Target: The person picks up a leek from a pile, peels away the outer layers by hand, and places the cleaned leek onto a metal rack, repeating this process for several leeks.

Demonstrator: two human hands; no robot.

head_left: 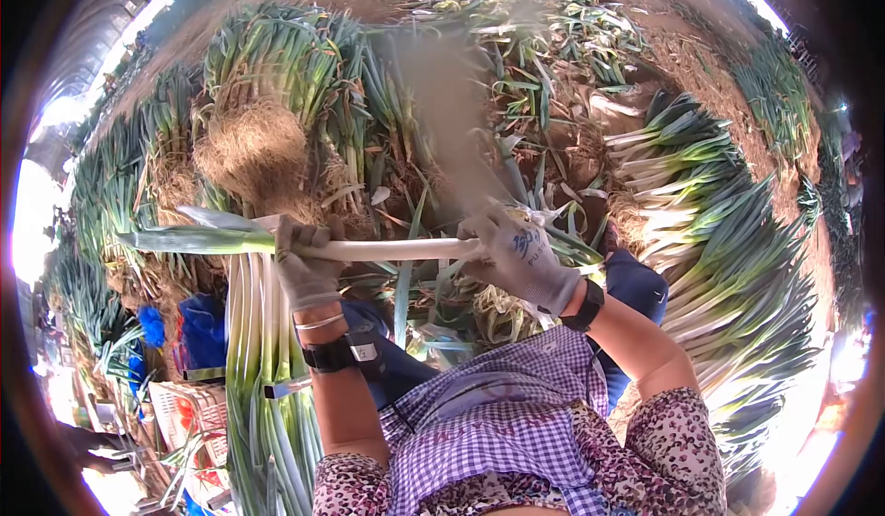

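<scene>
A single leek (pixel 396 249) lies level across my lap, its long white shaft bare and its green leaves pointing left. My left hand (pixel 309 265), in a grey glove, is closed around it where white turns to green. At the other end my right hand (pixel 521 260), gloved with blue print on the back, has its fingers wrapped round the root end, so the roots are hidden. Below my left hand, a row of cleaned leeks (pixel 263 332) lies with white ends up and green ends toward me. Peeled leaf scraps (pixel 502 313) lie below my right hand.
Unpeeled leek bundles (pixel 286 55) with a mass of roots (pixel 249 152) stand ahead on the left. A long row of white-stemmed leeks (pixel 710 239) lies on the right. Leaf waste (pixel 572 36) covers the ground ahead. A plastic basket (pixel 189 415) sits at lower left.
</scene>
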